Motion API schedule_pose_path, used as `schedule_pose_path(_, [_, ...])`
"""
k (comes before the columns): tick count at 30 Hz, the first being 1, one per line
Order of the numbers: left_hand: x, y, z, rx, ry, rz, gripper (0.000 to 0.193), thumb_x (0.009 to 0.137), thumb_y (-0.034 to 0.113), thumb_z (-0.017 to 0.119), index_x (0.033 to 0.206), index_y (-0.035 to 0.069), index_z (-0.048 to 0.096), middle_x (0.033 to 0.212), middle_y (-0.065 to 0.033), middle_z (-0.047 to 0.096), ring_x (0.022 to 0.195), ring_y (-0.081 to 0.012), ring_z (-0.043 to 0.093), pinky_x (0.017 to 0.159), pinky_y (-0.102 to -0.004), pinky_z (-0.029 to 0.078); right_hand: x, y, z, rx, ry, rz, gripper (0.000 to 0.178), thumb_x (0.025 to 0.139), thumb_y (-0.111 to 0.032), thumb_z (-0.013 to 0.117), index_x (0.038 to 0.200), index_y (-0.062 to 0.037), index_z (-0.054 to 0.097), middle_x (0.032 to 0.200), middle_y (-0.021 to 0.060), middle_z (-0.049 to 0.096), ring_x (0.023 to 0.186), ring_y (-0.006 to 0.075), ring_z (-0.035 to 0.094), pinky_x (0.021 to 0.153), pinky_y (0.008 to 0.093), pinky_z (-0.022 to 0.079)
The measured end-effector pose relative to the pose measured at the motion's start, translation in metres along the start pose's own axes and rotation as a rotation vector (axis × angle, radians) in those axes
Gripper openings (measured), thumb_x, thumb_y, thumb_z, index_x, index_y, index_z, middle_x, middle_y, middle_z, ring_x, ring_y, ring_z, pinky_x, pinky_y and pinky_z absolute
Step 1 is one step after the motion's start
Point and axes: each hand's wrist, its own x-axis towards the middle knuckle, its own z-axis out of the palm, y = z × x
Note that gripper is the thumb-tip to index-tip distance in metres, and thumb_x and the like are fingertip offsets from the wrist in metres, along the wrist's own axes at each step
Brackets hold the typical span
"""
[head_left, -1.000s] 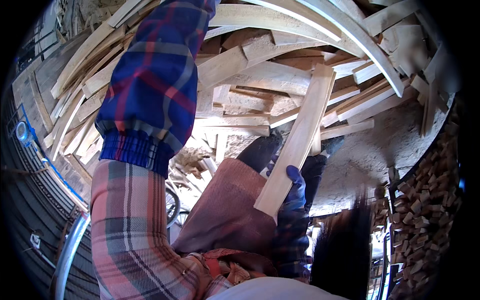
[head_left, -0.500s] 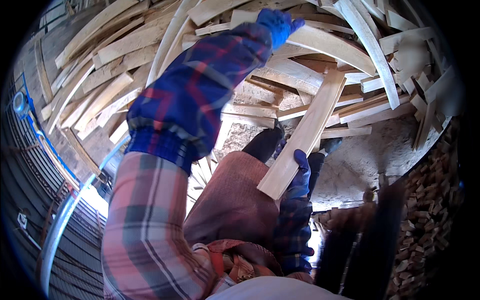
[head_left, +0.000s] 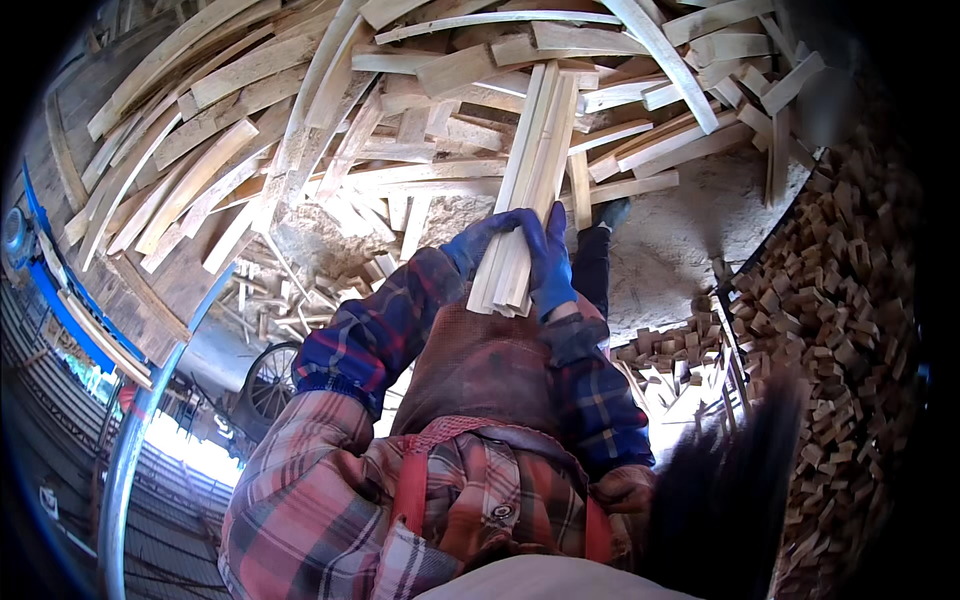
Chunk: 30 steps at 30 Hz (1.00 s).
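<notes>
Blue gloves, plaid sleeves, probably brown apron.

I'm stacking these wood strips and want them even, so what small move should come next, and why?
Probably tap the bundle of wood strips square. Both the left hand and right hand grip its lower end, where the strip ends look staggered.

I counted two gloved hands, left point(head_left: 487, 237) and right point(head_left: 549, 262), gripping one bundle of slats point(head_left: 528, 180); about three strips showed. I noted one wheel point(head_left: 270, 380). Slat pile point(head_left: 300, 120) and block heap point(head_left: 850, 330) were too many to count.
</notes>
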Motion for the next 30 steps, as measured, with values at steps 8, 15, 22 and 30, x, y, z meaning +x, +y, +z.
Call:
schedule_pose_path(8, [0.005,0.016,0.033,0.243,0.076,0.064,0.071,0.088,0.055,0.057,0.130,0.000,0.050,0.115,-0.0160,0.063,0.098,-0.0216,0.064,0.088,-0.0326,0.052,-0.005,-0.003,-0.038,0.629,-0.234,0.376,0.067,0.085,-0.051,0.065,0.134,-0.0081,0.046,0.118,0.0137,0.061,0.100,0.0308,0.063,0.087,0.0470,0.053])
schedule_pose_path(15, [-0.026,0.016,0.031,0.002,-0.153,0.095,0.064,0.083,0.054,0.065,0.121,0.004,0.057,0.104,-0.0116,0.067,0.085,-0.0223,0.068,0.078,-0.0371,0.055,-0.072,-0.040,-0.029,0.144,-0.256,0.197,0.061,0.080,-0.038,0.074,0.120,0.0018,0.049,0.103,0.0117,0.061,0.085,0.0224,0.067,0.069,0.0353,0.058])
schedule_pose_path(22, [-0.089,-0.034,0.135,-0.137,0.013,-0.079,0.062,0.085,0.052,0.058,0.122,0.003,0.055,0.102,-0.0164,0.066,0.084,-0.0307,0.065,0.079,-0.0410,0.054,-0.163,-0.087,-0.070,-0.086,-0.296,0.225,0.086,0.080,-0.031,0.076,0.144,-0.0023,0.026,0.122,0.0122,0.055,0.108,0.0212,0.057,0.086,0.0339,0.052])
schedule_pose_path(30, [-0.014,0.031,0.248,-0.079,-0.118,0.390,0.052,0.085,0.030,0.067,0.125,0.001,0.051,0.108,-0.0159,0.063,0.096,-0.0319,0.062,0.090,-0.0440,0.050,-0.118,-0.196,-0.129,0.106,-0.329,0.012,0.089,0.075,-0.031,0.078,0.145,-0.0037,0.030,0.120,0.0148,0.058,0.098,0.0219,0.063,0.082,0.0319,0.052])
